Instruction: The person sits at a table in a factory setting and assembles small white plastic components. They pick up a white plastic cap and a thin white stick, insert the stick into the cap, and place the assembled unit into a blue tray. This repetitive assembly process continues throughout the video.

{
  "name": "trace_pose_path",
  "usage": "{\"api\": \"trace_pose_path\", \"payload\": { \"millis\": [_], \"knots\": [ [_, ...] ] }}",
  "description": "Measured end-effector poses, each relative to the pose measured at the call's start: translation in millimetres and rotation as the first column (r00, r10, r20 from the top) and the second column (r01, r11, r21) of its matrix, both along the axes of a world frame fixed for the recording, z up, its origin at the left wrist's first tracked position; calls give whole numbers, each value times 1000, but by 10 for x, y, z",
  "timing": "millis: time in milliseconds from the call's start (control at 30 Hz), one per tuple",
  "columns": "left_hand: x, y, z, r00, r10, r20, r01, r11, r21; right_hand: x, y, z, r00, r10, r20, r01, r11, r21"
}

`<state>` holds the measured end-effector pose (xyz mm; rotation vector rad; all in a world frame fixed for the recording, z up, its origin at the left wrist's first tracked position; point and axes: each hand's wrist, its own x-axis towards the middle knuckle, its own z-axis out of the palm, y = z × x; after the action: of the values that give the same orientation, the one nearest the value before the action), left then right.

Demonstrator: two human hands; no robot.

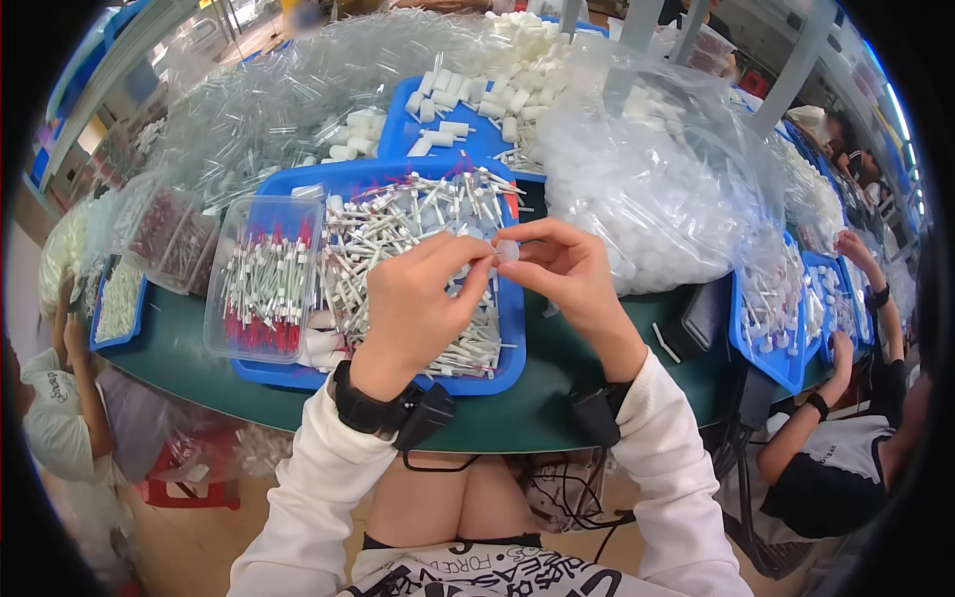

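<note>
Head view: the right hand (569, 277) pinches a small translucent plastic piece (507, 249), partly finger-hidden, above the right edge of a blue plastic tray (514, 350) on the green tabletop (547, 418); the left hand (423, 298) adjoins, its grip unclear. Black-lettered white shirt (487, 569) cut off below.

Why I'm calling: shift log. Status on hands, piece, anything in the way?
Right hand pinching small whitish piece. Left hand close against it, grip unclear. Bulging clear bag beyond right hand, not between hands.
</note>
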<state>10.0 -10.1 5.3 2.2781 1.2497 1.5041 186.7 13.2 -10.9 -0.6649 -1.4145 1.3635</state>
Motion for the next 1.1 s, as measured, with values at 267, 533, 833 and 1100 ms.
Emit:
{"api": "trace_pose_path", "payload": {
  "millis": [267, 533, 833, 1100],
  "knots": [
    [-5, -20, -2, 992, 28, -123, -29, 1000, -8, 6, 6, -31, 979, -107, 175, 71, 977, 201],
    [14, -59, 29, 973, -172, 155, 214, 920, -329, 41, 31, -22, 964, -127, 233, 104, 989, 105],
    [-71, 84, -137, 983, -79, -168, 49, 983, -179, 34, 60, -46, 941, -199, 272, 132, 960, 248],
    [-5, 76, -168, 997, -65, -50, 63, 997, -32, -28, 0, -78, 956, -184, 228, 158, 979, 127]
  ]
}}
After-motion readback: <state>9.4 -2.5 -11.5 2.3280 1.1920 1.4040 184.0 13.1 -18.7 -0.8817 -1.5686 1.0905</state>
